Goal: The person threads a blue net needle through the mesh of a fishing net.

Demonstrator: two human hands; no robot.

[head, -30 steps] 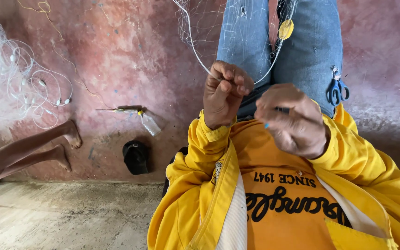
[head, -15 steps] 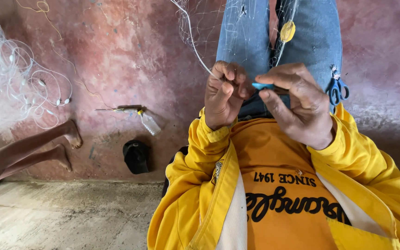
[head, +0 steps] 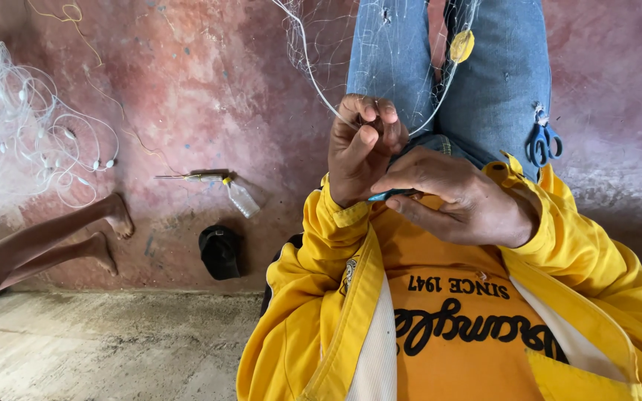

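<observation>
Netting (head: 410, 44), fine and almost clear, hangs down across the person's jeans (head: 499, 82), and a thicker white cord (head: 313, 82) along its edge runs to the left hand (head: 358, 148). That hand is pinched shut on the cord, thumb pressed against curled fingers, just below the jeans. The right hand (head: 458, 204) lies touching it, closed around a small blue tool (head: 388, 196) whose tip alone shows under the fingers; I cannot tell what kind of tool it is. A yellow oval float (head: 461, 46) sits on the cord, over the jeans.

To work this well, I would judge the cord wants to stay taut in the left pinch while the blue tool goes cleanly through one mesh, without snagging its neighbours.

The mesh is so thin that it shows mostly as pale threads against the denim. Blue scissors (head: 542, 141) hang at the right edge of the jeans. Well to the left of the jeans lie a heap of white net (head: 9, 126), a small bottle (head: 242, 197), a dark cap (head: 220, 251) and another person's bare feet (head: 109, 230).
</observation>
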